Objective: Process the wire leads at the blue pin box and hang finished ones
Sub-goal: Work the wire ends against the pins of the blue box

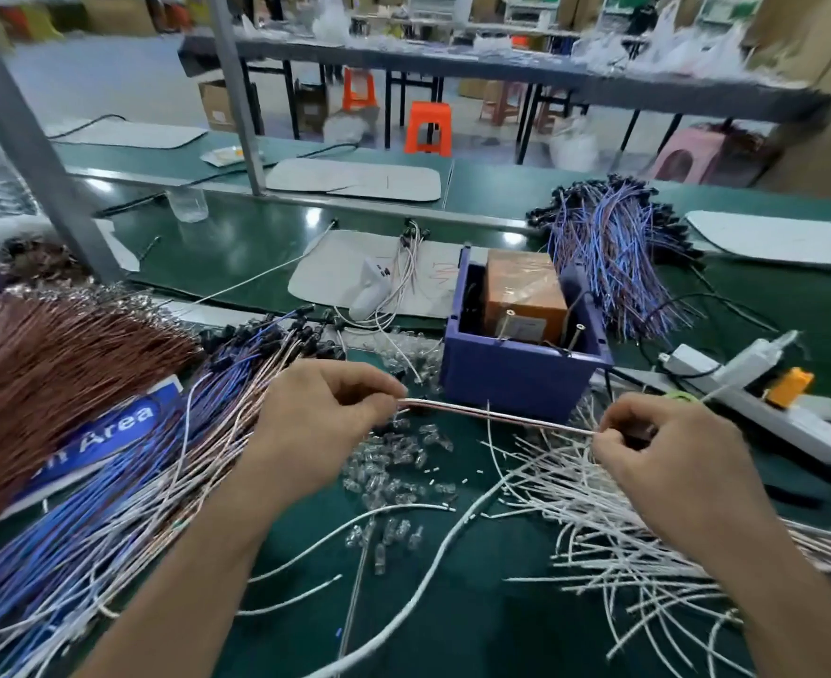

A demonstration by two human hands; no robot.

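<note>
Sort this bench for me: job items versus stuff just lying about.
Job: wire lead pinched between left hand and right hand; blue pin box; white leads pile; clear caps.
Lying about: plastic cup; power strip; orange stool; pale pad.

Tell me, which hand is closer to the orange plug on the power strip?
Right. The right hand lies just left of the orange plug; the left hand is much farther left, beyond the blue pin box. Both pinch one wire lead.
</note>
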